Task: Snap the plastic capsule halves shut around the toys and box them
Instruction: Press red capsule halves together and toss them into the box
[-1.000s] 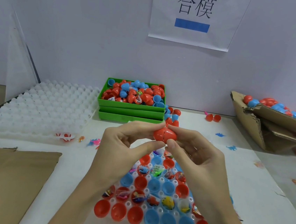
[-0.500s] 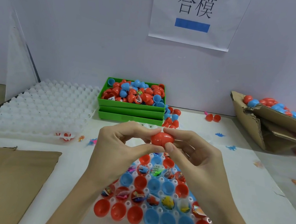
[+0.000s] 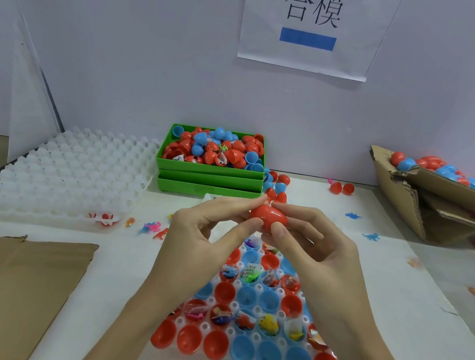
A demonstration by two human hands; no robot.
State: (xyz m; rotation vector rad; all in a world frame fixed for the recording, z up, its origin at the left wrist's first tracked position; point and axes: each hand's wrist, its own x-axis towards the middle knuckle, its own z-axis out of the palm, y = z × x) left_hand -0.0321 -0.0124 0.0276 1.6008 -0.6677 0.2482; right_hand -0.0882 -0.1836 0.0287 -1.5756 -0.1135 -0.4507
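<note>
Currently the red capsule (image 3: 269, 218) sits closed, lying on its side, raised above the table between both hands, over the far end of the loaded tray. Left hand (image 3: 204, 235) pinches its left end with thumb and curled fingertips; right hand (image 3: 315, 246) pinches the right end, thumb on the near face, fingers curled behind. Directly below, the white cell tray (image 3: 234, 305) holds open capsule halves, red and blue, in rows; some cells contain small bagged toys (image 3: 269, 324), others hold bare halves; the nearest row shows bare red and blue halves. Far side of the table: stacked green bins (image 3: 210, 174), top one heaped with loose red and blue halves, a few more halves lying just right of the stack. Left of the bins: a second white tray (image 3: 64, 173), cells bare, with a red piece partly hidden under its near edge. Small loose toy figures (image 3: 152, 226) lie between that tray and the left hand; blue figures (image 3: 371, 236) lie to the right on the table. Right edge: a torn cardboard box (image 3: 422, 199), tilted, holding closed red and blue capsules. Near left: a flat brown cardboard sheet (image 3: 11, 288). On the wall behind: a paper sign (image 3: 311, 26) with two characters and a blue bar.
</note>
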